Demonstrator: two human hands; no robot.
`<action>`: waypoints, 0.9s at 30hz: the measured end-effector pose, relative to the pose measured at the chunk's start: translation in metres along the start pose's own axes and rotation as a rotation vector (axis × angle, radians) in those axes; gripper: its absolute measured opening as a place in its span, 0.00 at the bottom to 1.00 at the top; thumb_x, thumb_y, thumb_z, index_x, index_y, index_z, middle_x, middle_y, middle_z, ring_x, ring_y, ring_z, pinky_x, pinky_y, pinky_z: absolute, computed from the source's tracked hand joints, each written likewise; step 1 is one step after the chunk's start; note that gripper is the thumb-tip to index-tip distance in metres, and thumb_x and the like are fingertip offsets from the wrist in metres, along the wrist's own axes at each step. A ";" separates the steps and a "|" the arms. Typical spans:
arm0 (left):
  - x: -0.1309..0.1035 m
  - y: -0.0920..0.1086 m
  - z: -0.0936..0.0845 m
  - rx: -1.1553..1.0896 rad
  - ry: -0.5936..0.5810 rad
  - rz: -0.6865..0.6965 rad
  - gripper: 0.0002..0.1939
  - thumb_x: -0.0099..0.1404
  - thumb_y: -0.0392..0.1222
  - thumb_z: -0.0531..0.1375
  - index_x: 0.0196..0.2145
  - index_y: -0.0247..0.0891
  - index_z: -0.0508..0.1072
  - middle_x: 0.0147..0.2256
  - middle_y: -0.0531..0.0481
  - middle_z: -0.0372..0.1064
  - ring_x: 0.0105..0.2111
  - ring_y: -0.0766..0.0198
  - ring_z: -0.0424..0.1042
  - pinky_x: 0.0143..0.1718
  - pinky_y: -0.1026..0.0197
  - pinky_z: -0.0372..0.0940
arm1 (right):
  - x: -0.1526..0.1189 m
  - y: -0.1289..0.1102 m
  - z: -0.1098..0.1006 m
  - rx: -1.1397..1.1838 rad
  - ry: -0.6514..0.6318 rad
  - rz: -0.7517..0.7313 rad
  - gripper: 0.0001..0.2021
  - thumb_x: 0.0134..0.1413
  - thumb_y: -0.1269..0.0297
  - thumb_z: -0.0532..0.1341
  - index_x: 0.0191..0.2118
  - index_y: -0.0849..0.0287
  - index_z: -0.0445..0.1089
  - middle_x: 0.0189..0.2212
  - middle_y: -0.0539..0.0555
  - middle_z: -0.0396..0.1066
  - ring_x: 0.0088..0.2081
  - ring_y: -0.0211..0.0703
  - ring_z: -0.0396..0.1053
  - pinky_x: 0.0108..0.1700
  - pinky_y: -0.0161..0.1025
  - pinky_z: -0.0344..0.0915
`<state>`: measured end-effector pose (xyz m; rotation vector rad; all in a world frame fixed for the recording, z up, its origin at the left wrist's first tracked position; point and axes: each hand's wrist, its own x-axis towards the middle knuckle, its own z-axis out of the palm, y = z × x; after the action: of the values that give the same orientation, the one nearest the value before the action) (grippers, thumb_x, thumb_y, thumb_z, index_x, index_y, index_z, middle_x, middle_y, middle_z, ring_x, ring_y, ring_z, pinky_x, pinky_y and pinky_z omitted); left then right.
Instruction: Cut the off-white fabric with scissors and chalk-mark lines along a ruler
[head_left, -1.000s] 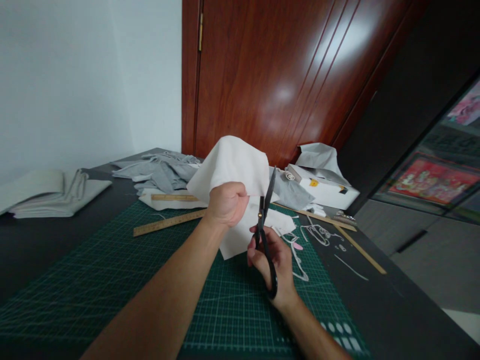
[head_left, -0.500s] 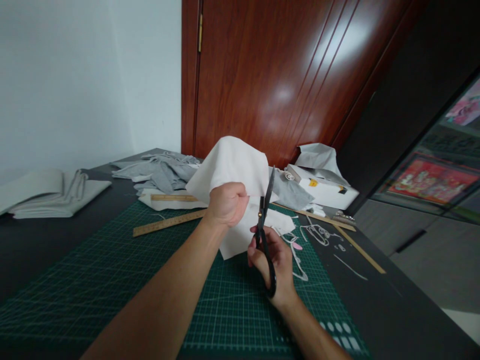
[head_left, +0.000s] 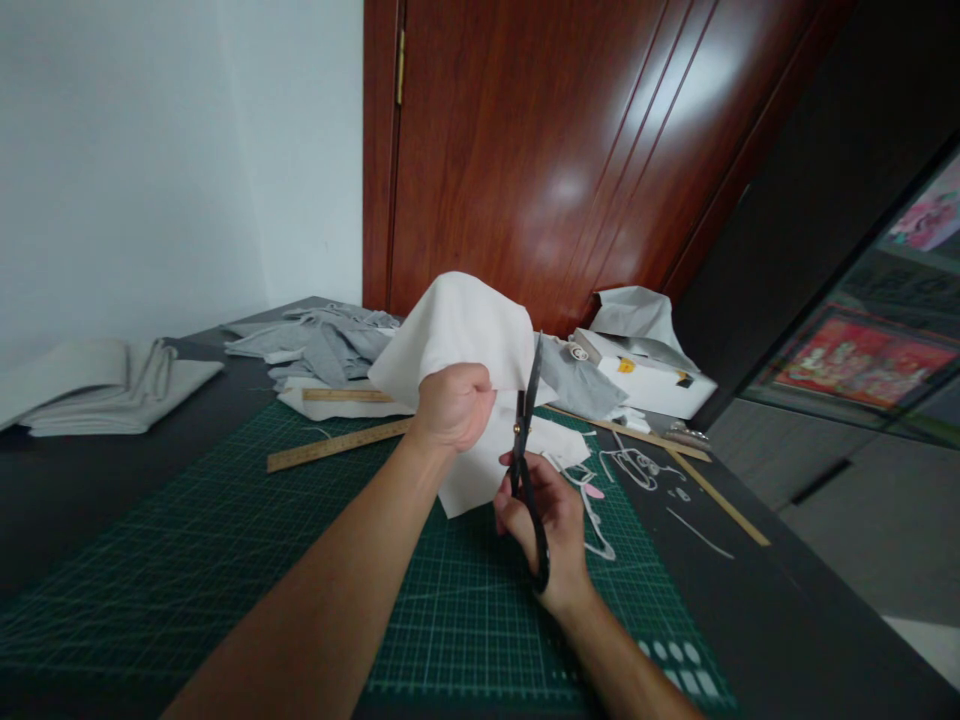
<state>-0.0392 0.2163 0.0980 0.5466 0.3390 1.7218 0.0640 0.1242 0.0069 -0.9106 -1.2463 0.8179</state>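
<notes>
Fabric (head_left: 469, 325) — in left fingers (head_left: 474, 377), scissors (head_left: 523, 440) in right fingers (head_left: 516, 516)

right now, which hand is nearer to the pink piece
Right: the right hand, holding scissors, is just left of the pink piece in the picture; the left hand, gripping white fabric, is farther left.

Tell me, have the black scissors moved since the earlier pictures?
Yes, slightly: the black scissors have shifted left, their upper tip now a little nearer the door hinge.
</notes>
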 end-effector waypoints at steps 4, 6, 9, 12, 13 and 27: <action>-0.001 0.003 0.000 0.011 -0.057 -0.028 0.17 0.38 0.20 0.58 0.14 0.40 0.57 0.21 0.59 0.54 0.28 0.63 0.69 0.45 0.53 0.73 | 0.000 0.001 0.000 0.005 0.001 0.001 0.13 0.47 0.64 0.71 0.42 0.56 0.78 0.24 0.43 0.70 0.21 0.35 0.64 0.26 0.35 0.62; -0.002 0.004 0.000 0.010 -0.075 -0.033 0.17 0.36 0.20 0.57 0.14 0.40 0.56 0.20 0.60 0.53 0.27 0.64 0.67 0.44 0.55 0.73 | -0.001 0.001 0.001 0.009 0.004 0.000 0.13 0.47 0.64 0.71 0.41 0.55 0.78 0.24 0.43 0.69 0.21 0.35 0.64 0.25 0.35 0.61; -0.003 0.005 0.001 0.006 -0.085 -0.030 0.18 0.37 0.20 0.57 0.13 0.40 0.54 0.19 0.60 0.51 0.26 0.65 0.66 0.42 0.56 0.73 | -0.001 0.001 0.001 0.012 0.008 -0.003 0.13 0.47 0.64 0.71 0.41 0.55 0.78 0.24 0.43 0.69 0.21 0.34 0.63 0.24 0.35 0.60; -0.003 0.005 0.001 0.005 -0.088 -0.028 0.17 0.37 0.19 0.57 0.13 0.40 0.56 0.20 0.60 0.52 0.24 0.67 0.63 0.39 0.58 0.72 | -0.001 0.000 0.001 0.010 -0.001 -0.008 0.13 0.46 0.64 0.72 0.40 0.55 0.78 0.23 0.43 0.70 0.20 0.34 0.64 0.24 0.35 0.60; -0.003 0.005 0.001 0.005 -0.088 -0.028 0.17 0.36 0.19 0.57 0.13 0.39 0.56 0.20 0.60 0.53 0.24 0.68 0.61 0.38 0.59 0.71 | -0.001 -0.001 0.000 0.009 -0.004 -0.010 0.12 0.46 0.64 0.72 0.40 0.55 0.78 0.23 0.43 0.70 0.20 0.34 0.64 0.23 0.34 0.60; -0.002 0.005 0.002 0.007 -0.042 -0.036 0.19 0.35 0.18 0.55 0.13 0.39 0.51 0.19 0.59 0.47 0.23 0.70 0.59 0.33 0.62 0.66 | 0.000 -0.003 0.000 0.003 -0.003 -0.018 0.11 0.47 0.65 0.71 0.39 0.56 0.77 0.23 0.43 0.70 0.19 0.34 0.63 0.22 0.34 0.59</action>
<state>-0.0417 0.2135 0.1023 0.5779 0.3231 1.6731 0.0640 0.1230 0.0092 -0.8953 -1.2536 0.8065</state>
